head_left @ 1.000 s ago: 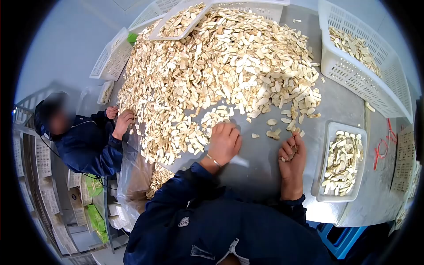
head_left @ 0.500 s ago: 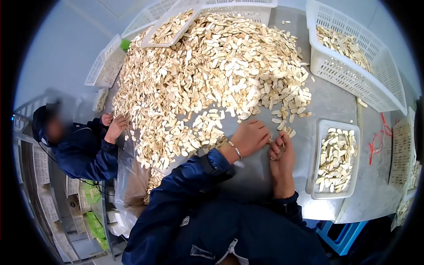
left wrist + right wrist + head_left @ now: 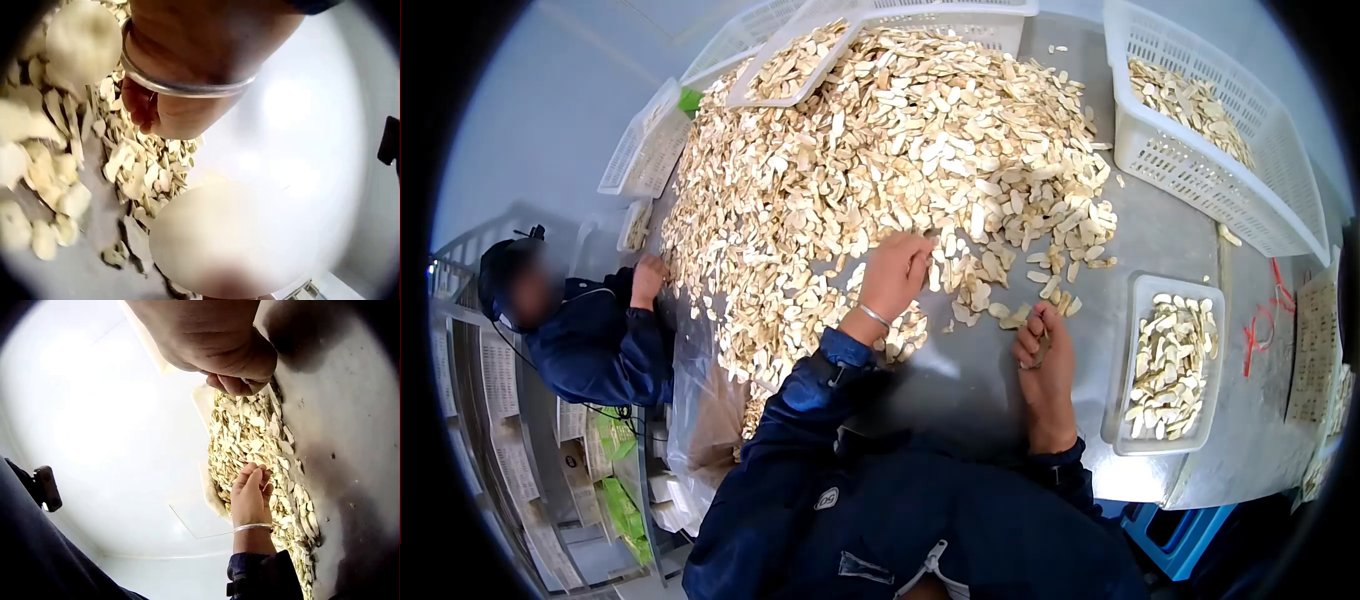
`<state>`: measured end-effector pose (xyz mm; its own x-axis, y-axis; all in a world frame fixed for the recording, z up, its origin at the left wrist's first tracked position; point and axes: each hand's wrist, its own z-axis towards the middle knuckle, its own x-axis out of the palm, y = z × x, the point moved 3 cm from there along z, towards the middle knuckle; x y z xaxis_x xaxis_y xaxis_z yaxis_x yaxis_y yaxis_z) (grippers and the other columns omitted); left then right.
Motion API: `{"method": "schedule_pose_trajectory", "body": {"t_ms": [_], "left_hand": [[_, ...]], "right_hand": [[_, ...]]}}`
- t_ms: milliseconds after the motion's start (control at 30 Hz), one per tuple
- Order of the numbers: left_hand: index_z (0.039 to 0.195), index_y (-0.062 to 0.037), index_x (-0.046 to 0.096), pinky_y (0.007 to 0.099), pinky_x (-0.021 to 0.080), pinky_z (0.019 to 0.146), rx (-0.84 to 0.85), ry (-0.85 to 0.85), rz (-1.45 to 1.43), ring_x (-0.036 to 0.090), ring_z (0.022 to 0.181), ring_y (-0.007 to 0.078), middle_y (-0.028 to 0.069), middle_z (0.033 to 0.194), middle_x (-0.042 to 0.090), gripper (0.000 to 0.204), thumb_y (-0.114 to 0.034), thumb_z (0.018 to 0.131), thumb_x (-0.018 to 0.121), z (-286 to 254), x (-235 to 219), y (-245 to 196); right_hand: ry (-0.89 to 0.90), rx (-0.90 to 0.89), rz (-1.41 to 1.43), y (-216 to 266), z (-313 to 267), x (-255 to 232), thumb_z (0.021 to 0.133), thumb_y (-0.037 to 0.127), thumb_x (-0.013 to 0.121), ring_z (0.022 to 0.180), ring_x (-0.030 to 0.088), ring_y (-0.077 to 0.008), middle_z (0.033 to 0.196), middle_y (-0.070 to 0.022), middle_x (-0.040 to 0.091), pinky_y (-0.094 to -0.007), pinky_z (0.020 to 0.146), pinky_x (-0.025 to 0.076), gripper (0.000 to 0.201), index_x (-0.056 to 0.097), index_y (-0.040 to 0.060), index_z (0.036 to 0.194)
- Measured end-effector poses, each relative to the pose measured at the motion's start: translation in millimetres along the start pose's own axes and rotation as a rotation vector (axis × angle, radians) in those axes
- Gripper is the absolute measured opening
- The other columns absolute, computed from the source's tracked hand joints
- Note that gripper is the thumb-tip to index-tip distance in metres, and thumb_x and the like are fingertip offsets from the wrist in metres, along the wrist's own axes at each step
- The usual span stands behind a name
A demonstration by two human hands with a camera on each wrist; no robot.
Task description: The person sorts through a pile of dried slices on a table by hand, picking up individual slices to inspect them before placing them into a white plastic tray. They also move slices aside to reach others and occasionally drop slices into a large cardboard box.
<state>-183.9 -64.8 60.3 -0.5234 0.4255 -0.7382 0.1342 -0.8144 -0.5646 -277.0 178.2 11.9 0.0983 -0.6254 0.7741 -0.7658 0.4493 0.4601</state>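
A large heap of pale, tan-edged dried slices [image 3: 880, 130] covers the grey metal table. The left hand [image 3: 895, 272], with a silver bangle at its wrist, reaches into the heap's near edge; its bent fingertips are among the slices. Seen from the right wrist, the left hand's thumb and fingers [image 3: 253, 475] come together over the heap, but I cannot tell whether a slice is between them. The right hand [image 3: 1045, 350] stays low over the table, palm side up, fingers curled around a slice. Close ahead of its fingertips lie loose slices [image 3: 1010, 316].
A clear plastic tub [image 3: 1120, 400] of slices stands to the right. A perforated white basket [image 3: 1200, 175] is at the back right, a white tray [image 3: 778, 101] on the heap. Red string [image 3: 1252, 345] lies near the right edge. Another person [image 3: 600, 330] works at the left.
The left hand moved right to meet the right hand, then back left to the heap. More loose slices now show between the heap and the right hand, which has hardly moved.
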Motion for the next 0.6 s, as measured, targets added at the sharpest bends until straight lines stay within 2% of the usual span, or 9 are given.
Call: {"method": "schedule_pose_trajectory", "body": {"t_ms": [67,167,200,300,333,433,467,567,600], "left_hand": [[0.095,-0.0038,0.065,0.0383,0.05,0.069,0.012,0.09,0.014,0.062,0.078,0.0317,0.0115,0.091,0.064,0.007,-0.005,0.09,0.06,-12.4,3.4,4.9],[0.093,-0.0049,0.066,0.0414,0.052,0.077,-0.132,0.051,-0.007,0.063,0.089,0.0341,0.0133,0.092,0.064,0.009,-0.011,0.086,0.066,-18.8,8.1,-9.9],[0.098,-0.0071,0.065,0.0409,0.054,0.078,-0.108,0.048,0.153,0.064,0.092,0.034,0.0129,0.095,0.064,0.017,-0.015,0.084,0.07,-18.8,12.4,-9.4],[0.105,-0.0094,0.064,0.0407,0.052,0.066,-0.148,0.104,0.261,0.064,0.079,0.0321,0.0094,0.094,0.064,0.024,-0.019,0.084,0.071,-20.0,22.7,-11.7],[0.108,-0.0109,0.064,0.0407,0.052,0.065,-0.17,0.138,0.28,0.065,0.077,0.0321,0.0092,0.091,0.064,0.026,-0.018,0.084,0.07,-19.1,24.9,-11.2],[0.108,-0.0101,0.064,0.0413,0.052,0.064,-0.184,0.101,0.225,0.065,0.075,0.0325,0.0095,0.088,0.064,0.025,-0.016,0.084,0.069,-23.6,27.2,-3.3],[0.108,-0.0084,0.063,0.0388,0.052,0.062,-0.189,0.089,0.218,0.064,0.07,0.0279,0.0097,0.081,0.062,0.024,-0.014,0.086,0.067,-25.2,25.8,-0.9],[0.106,-0.0061,0.062,0.0348,0.051,0.062,-0.27,0.008,-0.1,0.062,0.068,0.0218,0.0086,0.078,0.06,0.019,-0.013,0.088,0.065,-27.2,18.2,-2.2],[0.104,-0.0055,0.062,0.0334,0.05,0.062,-0.406,0.024,-0.302,0.061,0.068,0.0203,0.0083,0.078,0.059,0.018,-0.014,0.089,0.066,-28.6,21.9,4.3]], "right_hand": [[0.009,0.02,-0.012,-1.1,-0.9,2.4,0.102,0.023,0.053,0.062,0.041,-0.0085,0.079,0.0017,0.046,-0.022,0.05,0.032,0.018,0.055,0.0062,0.109],[0.019,0.03,-0.023,-1.5,-2.8,4.7,0.102,0.022,0.053,0.062,0.041,-0.0084,0.079,0.0014,0.046,-0.0218,0.049,0.031,0.019,0.056,0.0057,0.11],[0.021,0.029,-0.024,-1.8,-3.4,4.8,0.102,0.022,0.053,0.062,0.041,-0.0084,0.079,0.0013,0.046,-0.0218,0.049,0.031,0.019,0.056,0.0056,0.11],[0.008,0.024,-0.052,-0.4,-3.3,3.4,0.102,0.022,0.053,0.063,0.041,-0.0082,0.079,0.0012,0.045,-0.0214,0.049,0.031,0.019,0.055,0.0058,0.11],[0.009,0.034,-0.048,0.8,-3.8,3.2,0.102,0.022,0.053,0.063,0.041,-0.008,0.079,0.0018,0.045,-0.021,0.049,0.032,0.017,0.055,0.0068,0.11],[0.016,0.054,-0.038,1.6,-4.7,3.9,0.102,0.021,0.053,0.063,0.042,-0.0074,0.079,0.0028,0.046,-0.0201,0.048,0.033,0.014,0.054,0.0088,0.109],[0.021,0.055,-0.038,0.9,-4.6,4.2,0.102,0.021,0.053,0.063,0.042,-0.0074,0.08,0.0028,0.046,-0.02,0.048,0.033,0.014,0.054,0.0088,0.109],[0.036,0.057,-0.041,-0.2,-4.1,4.4,0.102,0.021,0.053,0.063,0.042,-0.0073,0.08,0.0028,0.046,-0.0199,0.048,0.033,0.014,0.054,0.009,0.109],[0.04,0.059,-0.044,-0.6,-4.3,4.6,0.102,0.021,0.053,0.063,0.042,-0.0073,0.08,0.0027,0.046,-0.0199,0.048,0.033,0.014,0.054,0.009,0.109]]}}
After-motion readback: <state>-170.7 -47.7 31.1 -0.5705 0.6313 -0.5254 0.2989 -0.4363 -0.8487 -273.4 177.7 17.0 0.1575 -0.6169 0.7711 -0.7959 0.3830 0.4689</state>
